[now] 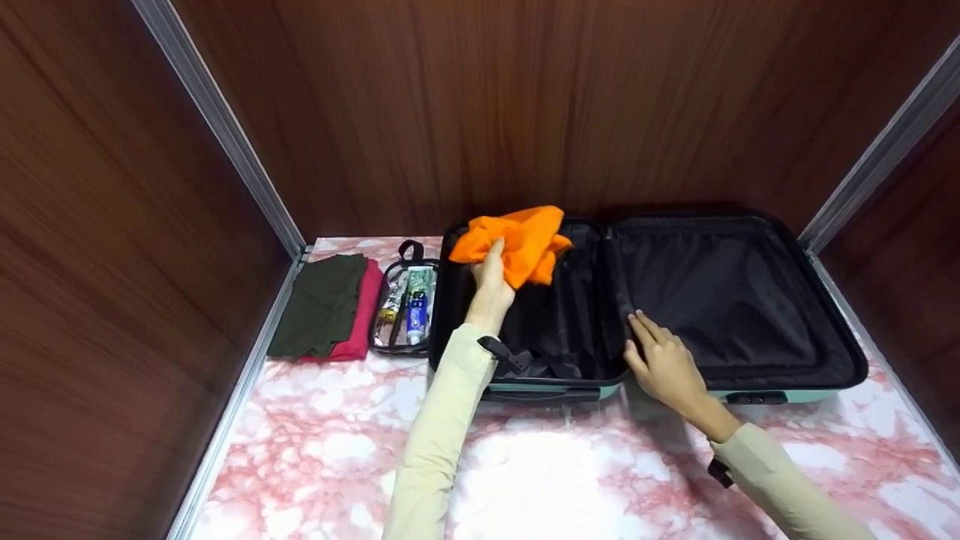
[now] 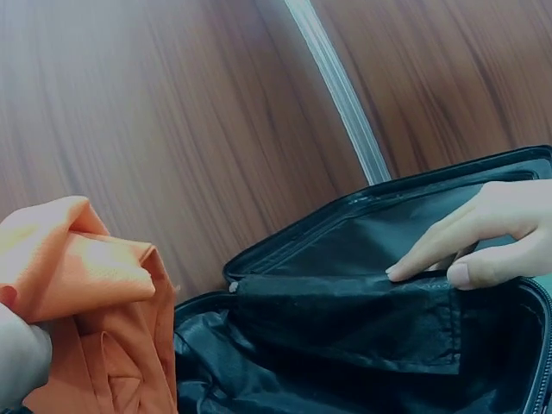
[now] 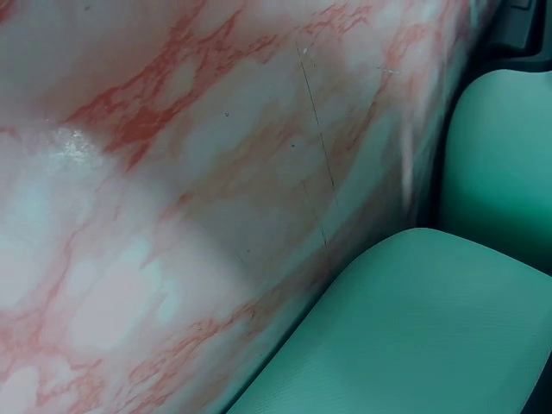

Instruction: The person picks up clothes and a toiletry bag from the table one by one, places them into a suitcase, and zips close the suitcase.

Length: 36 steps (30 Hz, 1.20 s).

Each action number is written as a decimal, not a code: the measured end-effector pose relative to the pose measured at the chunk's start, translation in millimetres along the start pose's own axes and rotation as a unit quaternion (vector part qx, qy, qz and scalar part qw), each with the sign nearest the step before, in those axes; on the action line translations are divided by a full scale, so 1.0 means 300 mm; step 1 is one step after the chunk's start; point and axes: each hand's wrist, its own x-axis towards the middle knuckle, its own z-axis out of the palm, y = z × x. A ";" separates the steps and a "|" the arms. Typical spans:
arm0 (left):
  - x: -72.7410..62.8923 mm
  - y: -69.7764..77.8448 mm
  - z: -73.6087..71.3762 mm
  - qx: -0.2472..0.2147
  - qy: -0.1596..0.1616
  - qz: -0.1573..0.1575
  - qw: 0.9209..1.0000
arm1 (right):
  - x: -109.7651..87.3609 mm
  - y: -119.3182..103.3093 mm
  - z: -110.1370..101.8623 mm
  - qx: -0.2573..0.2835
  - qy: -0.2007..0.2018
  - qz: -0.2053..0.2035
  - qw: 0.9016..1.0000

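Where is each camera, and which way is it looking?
Head: worn on the head, facing forward and down at the suitcase; left hand, right hand and sleeves show.
Left wrist: on that wrist, facing across the suitcase towards brown walls; parts of both hands show.
Right wrist: on that wrist, facing the marbled surface and green shell; no hand shows.
Shared: the head and left wrist views both show the orange cloth.

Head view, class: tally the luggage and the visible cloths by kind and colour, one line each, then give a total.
Open suitcase: 1
Clear pouch: 1
Orange cloth: 1
Dark green cloth: 1
Red cloth: 1
Total: 5
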 end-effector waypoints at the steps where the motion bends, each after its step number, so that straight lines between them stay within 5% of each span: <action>1: 0.002 -0.005 0.002 -0.001 0.000 -0.003 1.000 | -0.001 0.001 0.000 0.000 0.001 0.000 1.000; 9: 0.024 -0.061 0.012 -0.005 -0.011 -0.012 1.000 | -0.008 0.005 0.005 -0.006 0.002 -0.003 1.000; 10: 0.110 -0.118 -0.014 -0.015 -0.019 -0.008 1.000 | -0.009 0.005 0.005 -0.005 0.002 -0.003 1.000; 16: 0.131 -0.200 -0.057 -0.039 -0.039 -0.022 0.998 | -0.004 0.006 0.002 -0.003 -0.001 -0.003 1.000; 17: 0.047 -0.165 -0.041 -0.031 -0.039 -0.024 0.998 | -0.003 0.006 0.001 -0.002 -0.002 -0.003 1.000; 22: 0.200 -0.271 -0.156 -0.057 -0.072 -0.028 0.995 | -0.002 0.001 -0.001 0.001 -0.004 0.001 1.000; 24: 0.216 -0.285 -0.178 -0.073 -0.044 -0.032 0.996 | -0.002 0.000 -0.003 0.001 -0.004 0.002 1.000; 29: -0.013 -0.175 -0.121 -0.054 0.050 -0.003 0.997 | -0.001 0.001 0.000 0.000 -0.004 0.006 1.000; 31: -0.073 -0.145 -0.108 -0.037 0.060 0.002 0.998 | -0.002 0.001 0.002 0.000 -0.004 0.007 1.000; 33: -0.096 -0.136 -0.107 -0.027 0.079 0.001 0.996 | -0.003 0.002 0.003 0.002 -0.005 0.007 1.000; 36: 0.055 -0.255 -0.209 0.004 0.074 0.023 0.997 | -0.002 0.004 0.004 0.003 -0.005 0.005 1.000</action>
